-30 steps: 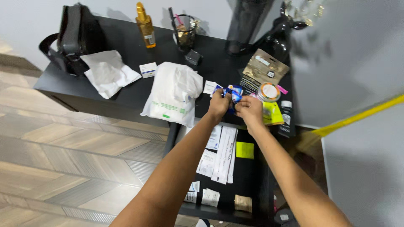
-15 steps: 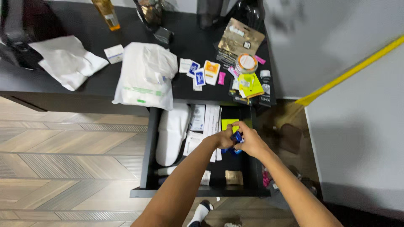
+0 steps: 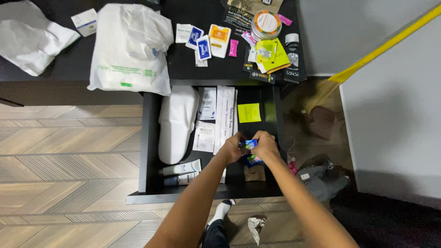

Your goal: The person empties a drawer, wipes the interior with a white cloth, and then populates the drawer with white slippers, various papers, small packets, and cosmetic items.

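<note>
Left hand (image 3: 231, 150) and right hand (image 3: 265, 146) meet over the open black drawer (image 3: 148, 138), fingers pinched together on a small blue sachet (image 3: 250, 144) (more blue packets sit directly beneath it). The drawer holds a white pouch (image 3: 177, 121) at left, white sachets (image 3: 206, 104), a yellow sticky note (image 3: 249, 112) at far right, and tubes (image 3: 181, 168) near left.

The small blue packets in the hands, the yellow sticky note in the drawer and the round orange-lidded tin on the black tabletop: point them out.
small blue packets (image 3: 250, 144), head view, on the blue wrapper between both hands.
yellow sticky note (image 3: 249, 112), head view, on its middle.
round orange-lidded tin (image 3: 266, 23), head view, on the lid's centre.
</note>
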